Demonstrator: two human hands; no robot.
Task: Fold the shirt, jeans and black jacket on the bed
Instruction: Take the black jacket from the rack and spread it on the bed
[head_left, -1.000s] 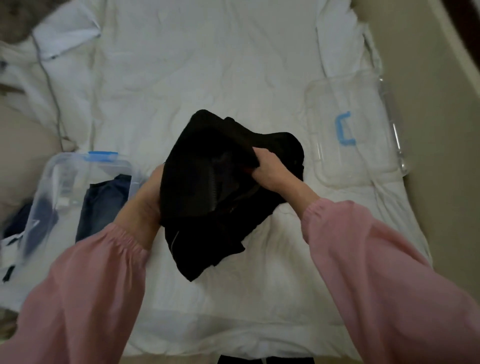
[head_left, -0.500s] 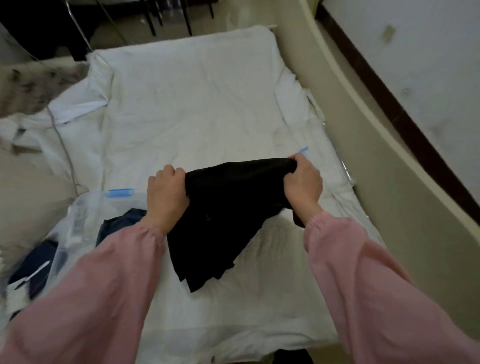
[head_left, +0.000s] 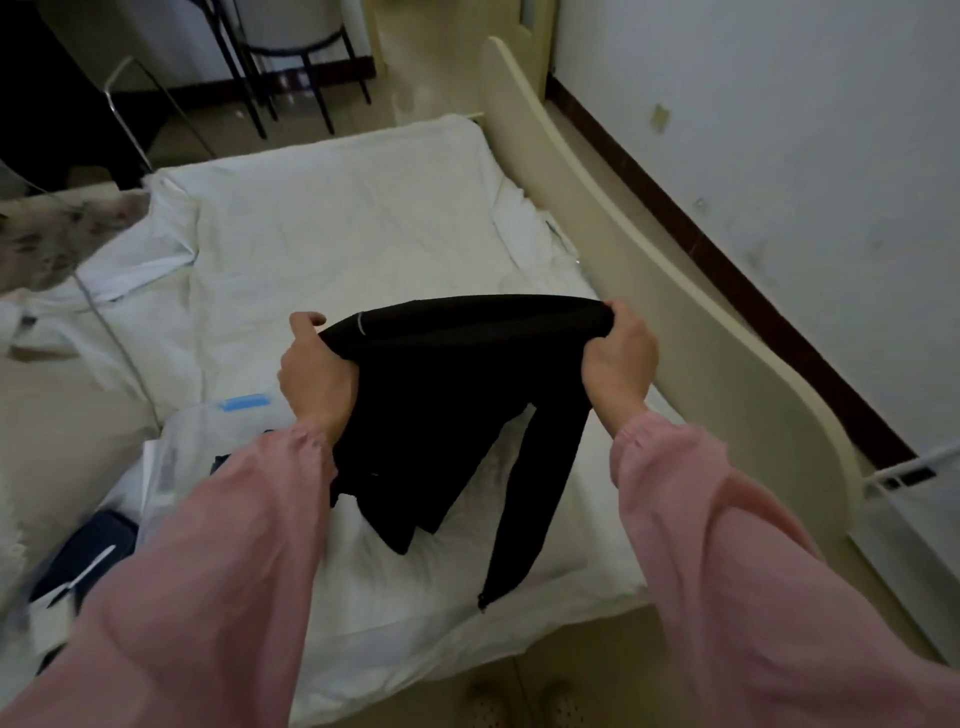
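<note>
Hands (head_left: 317, 374) (head_left: 618, 358) on jacket (head_left: 457, 395); jeans (head_left: 221, 460) in bin (head_left: 171, 457)

the black jacket (head_left: 457, 395) is matt, soft-looking cloth with a thin pale trim line near one edge. the bed sheet (head_left: 337, 234) is white cloth, dull and creased. the bed frame (head_left: 649, 270) is smooth and cream with a faint sheen; wood or plastic, i cannot tell. the storage box (head_left: 171, 457) is cloudy clear plastic with a blue plastic clip (head_left: 244, 402). the sleeves (head_left: 701, 519) are pink matt cloth. the floor (head_left: 415, 88) is glossy.
</note>
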